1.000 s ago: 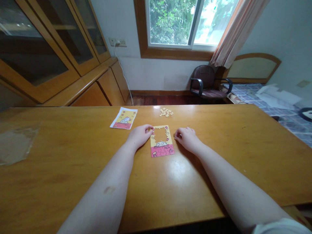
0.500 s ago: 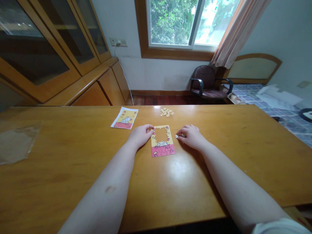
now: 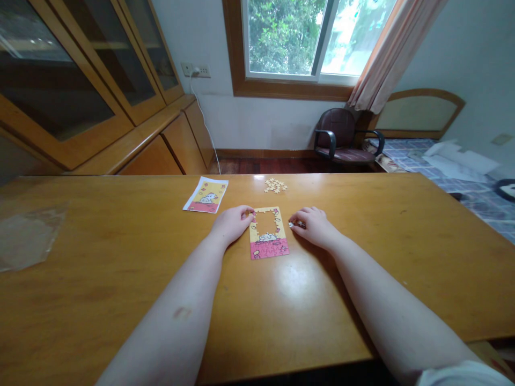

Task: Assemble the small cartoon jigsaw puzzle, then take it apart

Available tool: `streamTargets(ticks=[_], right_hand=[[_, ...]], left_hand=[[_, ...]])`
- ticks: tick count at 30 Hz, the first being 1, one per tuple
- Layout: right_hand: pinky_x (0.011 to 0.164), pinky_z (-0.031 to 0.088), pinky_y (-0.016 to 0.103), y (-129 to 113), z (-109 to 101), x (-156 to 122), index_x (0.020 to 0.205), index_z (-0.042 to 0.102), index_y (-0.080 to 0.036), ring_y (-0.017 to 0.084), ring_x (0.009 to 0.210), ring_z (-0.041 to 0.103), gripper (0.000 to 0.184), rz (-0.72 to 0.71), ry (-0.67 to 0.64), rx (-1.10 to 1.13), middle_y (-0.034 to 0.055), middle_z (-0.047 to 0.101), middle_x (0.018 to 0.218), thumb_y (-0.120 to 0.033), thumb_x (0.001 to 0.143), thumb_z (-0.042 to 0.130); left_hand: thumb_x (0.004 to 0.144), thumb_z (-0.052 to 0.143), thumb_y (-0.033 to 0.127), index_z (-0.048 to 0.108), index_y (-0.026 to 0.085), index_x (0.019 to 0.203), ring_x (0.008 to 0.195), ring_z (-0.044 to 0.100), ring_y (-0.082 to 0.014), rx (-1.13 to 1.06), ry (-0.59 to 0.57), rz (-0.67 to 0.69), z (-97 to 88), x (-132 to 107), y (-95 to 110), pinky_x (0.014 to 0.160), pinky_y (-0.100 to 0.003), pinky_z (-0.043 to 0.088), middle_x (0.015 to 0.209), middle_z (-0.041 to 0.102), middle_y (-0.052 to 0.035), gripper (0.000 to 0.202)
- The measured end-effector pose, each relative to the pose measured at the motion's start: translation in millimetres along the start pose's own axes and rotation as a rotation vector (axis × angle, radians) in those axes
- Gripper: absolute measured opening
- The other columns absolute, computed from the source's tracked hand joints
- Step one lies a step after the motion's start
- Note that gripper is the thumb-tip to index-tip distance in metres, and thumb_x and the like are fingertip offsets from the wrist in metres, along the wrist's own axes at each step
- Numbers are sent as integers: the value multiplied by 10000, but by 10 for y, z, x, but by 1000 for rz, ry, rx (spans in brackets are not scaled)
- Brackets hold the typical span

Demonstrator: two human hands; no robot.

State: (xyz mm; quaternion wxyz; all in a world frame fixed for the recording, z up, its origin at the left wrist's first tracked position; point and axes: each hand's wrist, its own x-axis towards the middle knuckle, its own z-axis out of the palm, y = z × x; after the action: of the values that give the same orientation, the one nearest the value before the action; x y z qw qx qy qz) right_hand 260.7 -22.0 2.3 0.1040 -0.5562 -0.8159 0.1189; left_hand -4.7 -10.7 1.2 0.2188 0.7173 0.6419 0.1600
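A partly assembled jigsaw puzzle (image 3: 269, 249) lies flat on the table, pink below and yellow above, with a gap in its upper middle where the wood shows. My left hand (image 3: 233, 222) is closed at the puzzle's upper left edge, thumb and fingertips gripping it. Just right of the puzzle, my right hand (image 3: 314, 225) is curled with a small whitish puzzle piece (image 3: 291, 225) at its fingertips. More small pieces show partly beneath those fingers; how many is hidden.
Several loose puzzle pieces (image 3: 275, 185) lie in a pile near the table's far edge. A printed reference picture (image 3: 207, 195) rests to their left. Clear plastic film (image 3: 30, 236) lies at the far left of the wooden table (image 3: 140, 241). An office chair (image 3: 340, 136) stands beyond.
My right hand's fingers have shifted slightly, turning the piece at their tips a little. The left hand and the puzzle stay in place.
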Motion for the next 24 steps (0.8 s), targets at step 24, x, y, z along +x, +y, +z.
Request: streamTargets(ticks=[24], right_hand=[[761, 439, 313, -278, 140, -53, 854, 704, -231, 165, 761, 609, 95, -74, 31, 406, 19, 716, 838, -288, 808, 644]], left_hand=[[812, 531, 447, 675, 284, 1078, 755, 599, -187, 3, 9, -5, -12, -10, 16, 601, -269, 367, 822, 682, -19, 343]])
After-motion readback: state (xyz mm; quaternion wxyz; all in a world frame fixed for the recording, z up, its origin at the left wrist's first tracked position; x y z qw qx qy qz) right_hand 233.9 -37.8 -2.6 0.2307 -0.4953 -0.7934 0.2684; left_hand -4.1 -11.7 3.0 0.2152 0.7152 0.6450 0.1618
